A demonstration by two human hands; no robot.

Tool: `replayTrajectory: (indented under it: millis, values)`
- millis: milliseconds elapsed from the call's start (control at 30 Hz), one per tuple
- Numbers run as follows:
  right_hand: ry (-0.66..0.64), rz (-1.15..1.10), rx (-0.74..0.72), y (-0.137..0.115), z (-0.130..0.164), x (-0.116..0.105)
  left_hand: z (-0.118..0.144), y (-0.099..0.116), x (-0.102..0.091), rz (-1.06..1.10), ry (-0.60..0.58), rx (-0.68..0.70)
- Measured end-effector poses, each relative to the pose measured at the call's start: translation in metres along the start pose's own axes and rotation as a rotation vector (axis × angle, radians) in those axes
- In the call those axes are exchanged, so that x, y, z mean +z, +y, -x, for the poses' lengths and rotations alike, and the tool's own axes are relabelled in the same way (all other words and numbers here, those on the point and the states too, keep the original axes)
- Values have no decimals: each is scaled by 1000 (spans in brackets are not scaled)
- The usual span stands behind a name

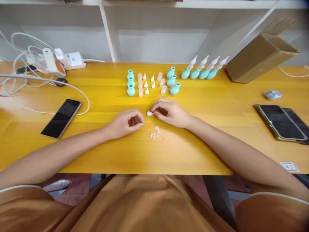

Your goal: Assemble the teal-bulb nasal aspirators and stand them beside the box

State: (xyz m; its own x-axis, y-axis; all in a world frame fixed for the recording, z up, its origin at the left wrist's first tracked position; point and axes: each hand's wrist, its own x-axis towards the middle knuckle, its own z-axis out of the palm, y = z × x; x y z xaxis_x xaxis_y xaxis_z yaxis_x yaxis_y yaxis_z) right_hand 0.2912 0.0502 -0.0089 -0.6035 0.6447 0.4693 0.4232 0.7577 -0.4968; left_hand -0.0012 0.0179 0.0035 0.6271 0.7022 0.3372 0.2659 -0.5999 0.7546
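Observation:
My right hand (170,112) rests on the yellow table (207,129) and pinches a small white silicone tip (149,113) that points left. My left hand (126,123) lies just left of it, fingers curled together; whether a tiny piece sits between them I cannot tell. Below both hands lies a cluster of several tiny pink rings (155,132). Farther back stand teal bulbs (131,83) on the left, white tips (146,84) and clear pink tubes (162,82) in the middle, more teal bulbs (172,81) on the right. Several assembled teal aspirators (204,69) lie at the back right.
A dark phone (61,117) lies on the left, near white cables and a power strip (56,61). Two phones (280,122) lie on the right, a small grey packet (272,94) behind them. A cardboard box (259,58) leans at the back right. A white shelf frame stands behind.

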Motion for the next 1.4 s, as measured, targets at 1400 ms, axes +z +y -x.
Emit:
replayTrajectory:
  millis: [1400]
  values:
    - [143, 382, 310, 34, -8, 4, 1, 5, -1, -110, -118, 80]
